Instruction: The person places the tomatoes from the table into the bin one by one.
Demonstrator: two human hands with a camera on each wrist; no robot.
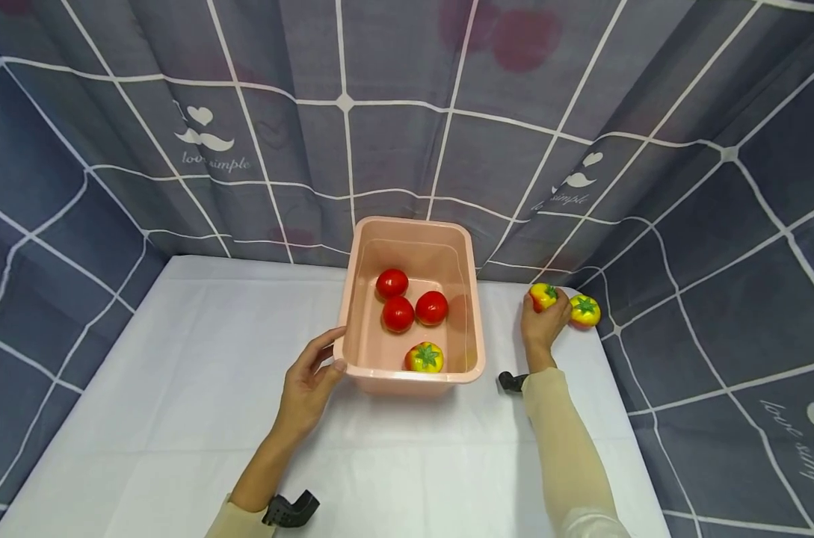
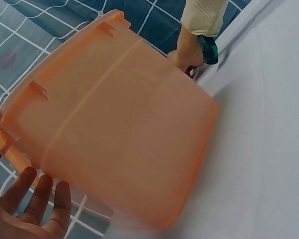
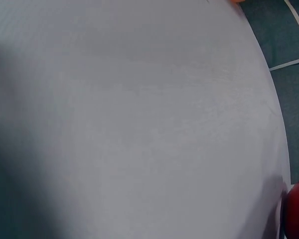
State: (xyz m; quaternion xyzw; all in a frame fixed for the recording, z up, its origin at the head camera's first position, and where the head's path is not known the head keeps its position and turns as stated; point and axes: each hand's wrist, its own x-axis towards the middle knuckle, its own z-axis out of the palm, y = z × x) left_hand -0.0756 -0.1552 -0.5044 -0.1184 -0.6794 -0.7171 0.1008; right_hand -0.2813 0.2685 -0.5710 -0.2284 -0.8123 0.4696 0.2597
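Observation:
A peach-coloured plastic bin stands in the middle of the white table. In it lie several round pieces: three red tomatoes and a yellow-and-red fruit with a green leafy top. My left hand holds the bin's left rim near the front corner, thumb and fingers on either side of the edge. To the right of the bin, my right hand grips a second yellow-and-red fruit. A third such fruit lies just right of that hand. The right wrist view shows only a red edge of a fruit.
Grey-blue curtains with a white grid surround the table at the back and both sides. Black straps sit at the wrists. The table's right edge runs close beside the loose fruit.

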